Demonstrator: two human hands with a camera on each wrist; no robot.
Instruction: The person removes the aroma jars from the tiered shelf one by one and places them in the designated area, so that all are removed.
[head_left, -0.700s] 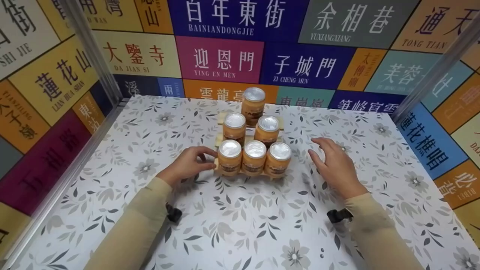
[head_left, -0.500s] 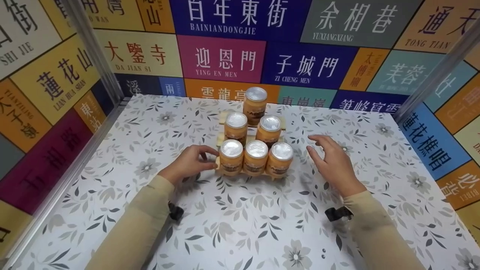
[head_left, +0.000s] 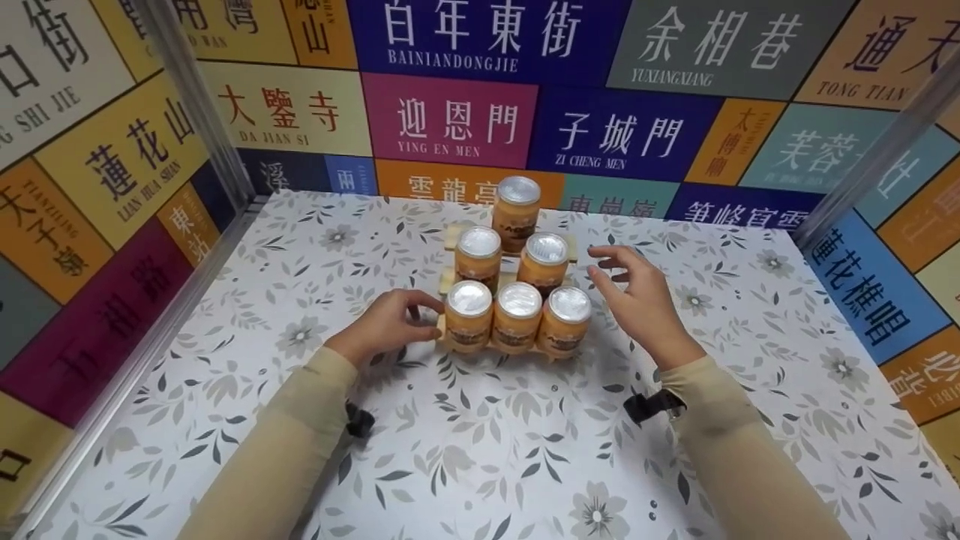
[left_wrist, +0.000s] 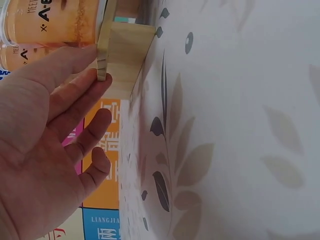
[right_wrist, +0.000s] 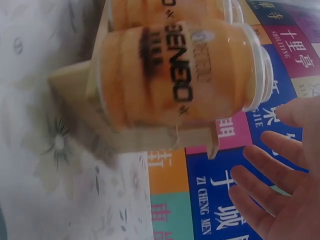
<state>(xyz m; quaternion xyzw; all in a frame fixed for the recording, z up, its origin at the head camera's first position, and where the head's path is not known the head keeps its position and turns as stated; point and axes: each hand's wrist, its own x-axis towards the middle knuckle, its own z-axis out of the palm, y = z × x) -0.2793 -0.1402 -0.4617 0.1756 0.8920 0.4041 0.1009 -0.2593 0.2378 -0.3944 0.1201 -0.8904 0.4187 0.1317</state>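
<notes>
A small stepped wooden stand (head_left: pixel 447 283) bears orange cans with silver lids: three on the front step, two on the middle one, and a single can (head_left: pixel 516 221) at the back. My left hand (head_left: pixel 386 326) pinches the left end of its lowest step, beside the front left can (head_left: pixel 468 330). The left wrist view shows the thumb on the board's upper face and fingertips beneath it (left_wrist: pixel 127 45). To the right, my right hand (head_left: pixel 637 300) is in the air with fingers spread, apart from the front right can (right_wrist: pixel 170 75).
White cloth with a grey leaf and flower print (head_left: pixel 480 450) covers the table. Colourful panels with Chinese lettering (head_left: pixel 450 120) stand behind and at both sides. Clear upright edges (head_left: pixel 210 127) mark the corners.
My right hand has moved left and forward, closer to the stand. The left hand keeps its place at the stand's end. The whole view shifts slightly; the cans stay put on their steps.
</notes>
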